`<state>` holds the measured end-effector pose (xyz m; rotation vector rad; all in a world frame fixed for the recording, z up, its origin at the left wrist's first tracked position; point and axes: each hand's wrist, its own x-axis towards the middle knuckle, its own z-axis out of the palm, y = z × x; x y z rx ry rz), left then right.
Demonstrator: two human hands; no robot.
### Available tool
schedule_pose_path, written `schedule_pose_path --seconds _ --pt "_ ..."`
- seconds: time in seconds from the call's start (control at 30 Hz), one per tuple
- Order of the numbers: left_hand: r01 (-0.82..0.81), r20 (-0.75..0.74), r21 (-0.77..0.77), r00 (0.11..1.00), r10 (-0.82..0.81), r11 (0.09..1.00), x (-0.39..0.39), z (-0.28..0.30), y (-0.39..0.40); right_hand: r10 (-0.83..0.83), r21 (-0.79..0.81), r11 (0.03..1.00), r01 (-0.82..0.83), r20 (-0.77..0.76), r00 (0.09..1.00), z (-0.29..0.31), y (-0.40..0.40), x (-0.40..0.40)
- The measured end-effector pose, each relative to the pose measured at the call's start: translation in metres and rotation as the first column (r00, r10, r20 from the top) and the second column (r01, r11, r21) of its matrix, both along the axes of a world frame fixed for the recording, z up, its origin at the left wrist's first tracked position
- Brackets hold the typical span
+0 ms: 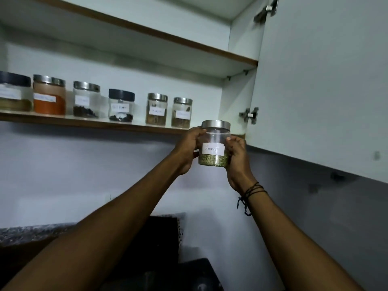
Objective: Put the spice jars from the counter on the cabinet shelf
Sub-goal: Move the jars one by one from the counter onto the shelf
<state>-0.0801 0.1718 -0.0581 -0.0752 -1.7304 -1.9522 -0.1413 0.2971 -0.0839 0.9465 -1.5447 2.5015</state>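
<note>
A clear jar of green fennel seeds (214, 148) with a steel lid and a white handwritten label is raised in front of the right end of the cabinet shelf (100, 124). My left hand (188, 149) grips its left side and my right hand (237, 156) grips its right side. The jar's base is below the shelf edge and its lid is about level with it. Several labelled spice jars stand in a row on the shelf, the nearest one (181, 112) just up and left of the held jar.
The open cabinet door (323, 85) hangs close to the right of my right hand, with its hinge (249, 115) just above the jar. An upper shelf (147, 32) spans overhead. A bare stretch of shelf lies between the last jar and the cabinet wall. Dark objects sit on the counter below.
</note>
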Motion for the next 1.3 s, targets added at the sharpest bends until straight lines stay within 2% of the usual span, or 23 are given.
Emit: schedule_pose_path --seconds 0.23,0.57,0.7,0.8,0.9,1.0,1.1,1.3 --pt "-0.03 -0.097 0.04 0.995 0.034 0.999 -0.005 0.033 -0.007 0.011 -0.027 1.0 -0.012 -0.041 0.999 0.035 -0.012 -0.003" --pt "-0.076 -0.13 0.039 0.988 0.08 0.996 -0.02 0.034 -0.017 0.03 0.116 0.993 -0.018 -0.1 0.995 0.042 -0.015 -0.016" --pt "-0.221 -0.151 0.042 0.963 0.225 0.974 -0.035 0.046 -0.018 -0.073 0.089 0.993 0.08 -0.083 0.994 0.058 -0.021 -0.029" --pt "-0.427 -0.16 -0.005 0.893 0.421 0.904 -0.05 0.061 -0.021 -0.207 0.111 0.97 0.216 -0.09 0.974 0.069 -0.032 -0.043" --pt "-0.534 -0.209 -0.073 0.834 0.511 0.842 -0.069 0.077 -0.022 -0.329 0.132 0.928 0.348 -0.142 0.933 0.083 -0.047 -0.058" --pt "-0.575 -0.208 -0.147 0.814 0.543 0.805 -0.089 0.085 -0.028 -0.393 0.14 0.896 0.421 -0.191 0.9 0.095 -0.06 -0.077" --pt "-0.549 -0.151 -0.228 0.836 0.528 0.804 -0.107 0.086 -0.039 -0.438 0.186 0.846 0.5 -0.292 0.85 0.102 -0.066 -0.098" --pt "-0.503 -0.074 -0.3 0.86 0.506 0.811 -0.139 0.075 -0.053 -0.309 0.441 0.749 0.494 -0.427 0.85 0.103 -0.084 -0.135"
